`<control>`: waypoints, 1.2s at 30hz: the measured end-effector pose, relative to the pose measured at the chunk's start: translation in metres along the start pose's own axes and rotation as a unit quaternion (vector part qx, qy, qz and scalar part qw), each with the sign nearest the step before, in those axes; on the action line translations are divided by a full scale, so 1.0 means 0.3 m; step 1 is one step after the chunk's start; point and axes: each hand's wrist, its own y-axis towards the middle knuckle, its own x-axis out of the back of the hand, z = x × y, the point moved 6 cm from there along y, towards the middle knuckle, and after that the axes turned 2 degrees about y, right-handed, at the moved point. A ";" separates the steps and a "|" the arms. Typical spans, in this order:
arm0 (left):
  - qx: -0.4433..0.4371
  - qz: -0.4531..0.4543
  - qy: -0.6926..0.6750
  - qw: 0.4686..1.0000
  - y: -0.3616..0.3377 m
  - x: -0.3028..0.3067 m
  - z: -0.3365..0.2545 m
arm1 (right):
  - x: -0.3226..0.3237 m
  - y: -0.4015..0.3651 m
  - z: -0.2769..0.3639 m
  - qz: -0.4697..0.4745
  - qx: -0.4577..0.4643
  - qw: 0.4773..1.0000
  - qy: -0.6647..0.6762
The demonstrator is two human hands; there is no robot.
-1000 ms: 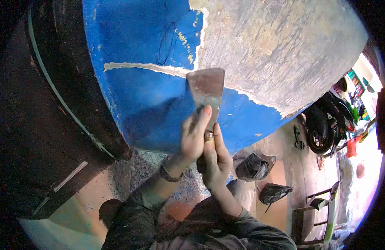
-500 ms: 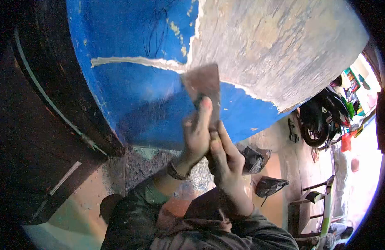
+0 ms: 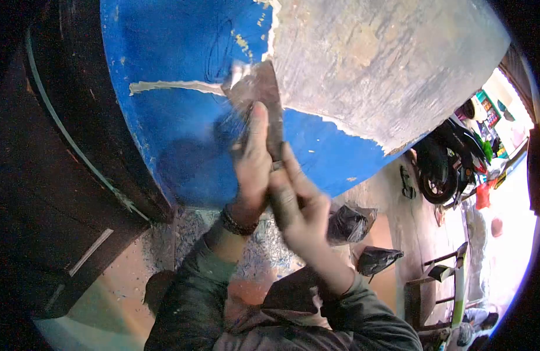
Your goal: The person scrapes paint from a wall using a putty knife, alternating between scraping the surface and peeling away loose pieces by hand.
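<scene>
A broad metal scraper point(image 3: 259, 88) is held in both of my hands, its blade against the blue painted wall point(image 3: 182, 128) at the edge of the bare whitish-grey patch point(image 3: 363, 64). My left hand point(image 3: 250, 167), with a dark bracelet at the wrist, is closed on the scraper, one digit lying along the blade. Just below it to the right, my right hand point(image 3: 302, 210) is wrapped round the handle, which its fingers mostly hide. A bright flake or peeled edge shows at the blade's corner. A pale stripe point(image 3: 176, 86) runs left through the blue paint.
Paint chips litter the floor point(image 3: 264, 251) below the wall. Black plastic bags point(image 3: 378, 259) lie to the right, near a motorcycle point(image 3: 436, 169) and a wooden frame point(image 3: 422, 292). A dark panel point(image 3: 42, 193) stands along the left.
Both hands and the scraper have moved up and to the left along the paint edge. The blade now covers the right end of the pale stripe.
</scene>
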 end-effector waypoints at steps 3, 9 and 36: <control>0.051 -0.021 -0.288 0.956 -0.012 -0.051 0.065 | 0.036 -0.004 0.007 0.024 0.031 0.999 -0.009; -0.003 -0.048 -0.177 0.983 -0.022 -0.100 0.059 | 0.097 0.019 0.005 0.067 0.035 0.997 -0.006; -0.055 -0.081 -0.295 0.950 -0.058 -0.114 0.120 | 0.090 -0.014 -0.004 0.068 -0.017 0.997 -0.033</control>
